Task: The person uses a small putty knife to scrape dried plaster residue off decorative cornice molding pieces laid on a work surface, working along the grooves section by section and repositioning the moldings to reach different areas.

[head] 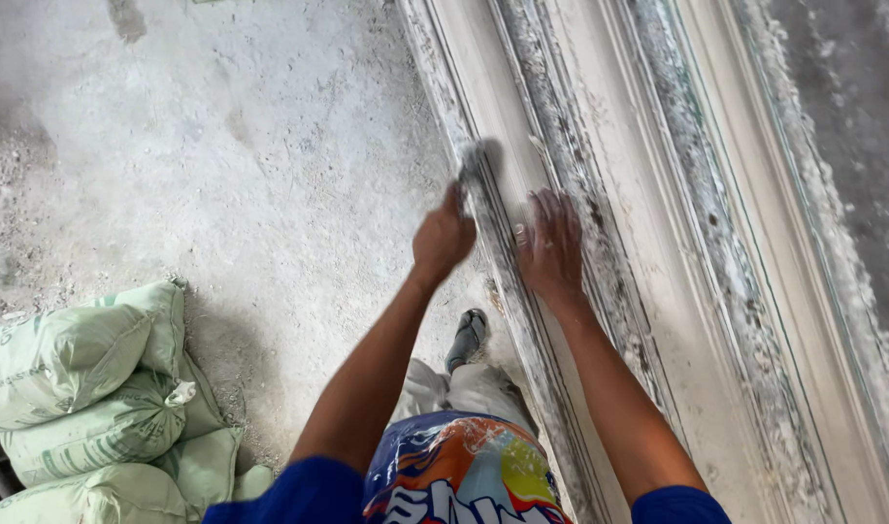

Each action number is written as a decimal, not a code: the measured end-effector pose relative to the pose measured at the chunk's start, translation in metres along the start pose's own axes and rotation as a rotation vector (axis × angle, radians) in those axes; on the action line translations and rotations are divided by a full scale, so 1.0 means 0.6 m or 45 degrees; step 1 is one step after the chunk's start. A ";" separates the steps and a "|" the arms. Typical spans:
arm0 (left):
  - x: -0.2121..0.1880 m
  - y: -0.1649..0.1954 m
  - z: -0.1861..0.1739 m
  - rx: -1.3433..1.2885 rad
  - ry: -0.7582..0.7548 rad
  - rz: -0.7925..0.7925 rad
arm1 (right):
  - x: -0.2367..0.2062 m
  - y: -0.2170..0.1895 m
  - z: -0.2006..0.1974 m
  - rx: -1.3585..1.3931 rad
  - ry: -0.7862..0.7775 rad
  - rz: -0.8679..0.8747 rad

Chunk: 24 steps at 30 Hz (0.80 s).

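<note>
A dusty grey concrete floor (221, 146) fills the upper left and centre of the frame, with pale green sacks (95, 388) stacked at the lower left. Running from the top centre down to the lower right is a long white moulding (648, 243), a plaster or cement casting with parallel ridges and grooves, laid out on a bench or form whose far edge is crusted with white crumbs.

The left hand (443, 238) is closed around a small tool (476, 165), blurred, probably a brush or scraper, with its tip at the moulding's near edge, upper centre of the frame. What kind of tool it is cannot be told for sure. The right hand (551, 247) lies open and flat, fingers spread, pressed on the moulding just to the right of the tool; it grips nothing.

The moulding looks stiff, heavy and brittle: a long thin casting of this kind would likely crack if lifted from one end, and its fine ridges could chip. It would best be held under its flat back, at several spots along its length, not by the raised edges. Its surface is chalky white, streaked with grey-black grime in the grooves and powdery, so likely dusty to the touch rather than slick. The tool seems light and easily held in one fist.

Below the arms show a bright printed shirt (459, 471), pale trousers and a grey shoe (467, 338).
</note>
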<state>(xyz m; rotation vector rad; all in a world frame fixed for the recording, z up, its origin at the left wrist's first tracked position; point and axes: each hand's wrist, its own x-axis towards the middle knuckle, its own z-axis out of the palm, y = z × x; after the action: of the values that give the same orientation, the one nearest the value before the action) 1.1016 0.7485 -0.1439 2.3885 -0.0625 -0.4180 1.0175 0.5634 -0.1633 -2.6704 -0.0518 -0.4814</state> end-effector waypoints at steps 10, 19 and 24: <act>0.248 0.001 -0.073 -0.051 0.121 -0.012 | 0.062 -0.039 0.002 -0.227 -0.151 0.105; 0.295 0.007 -0.118 -0.092 -0.197 0.035 | 0.265 -0.055 0.066 -0.257 -0.143 0.179; 0.443 0.010 -0.163 -0.284 -0.066 0.048 | 0.429 -0.038 0.144 -0.234 -0.136 0.213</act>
<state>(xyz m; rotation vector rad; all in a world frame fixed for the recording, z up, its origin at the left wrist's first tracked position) 1.3842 0.7642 -0.1459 2.1543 -0.0803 -0.4448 1.2848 0.6105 -0.1399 -2.8470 0.1922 -0.3030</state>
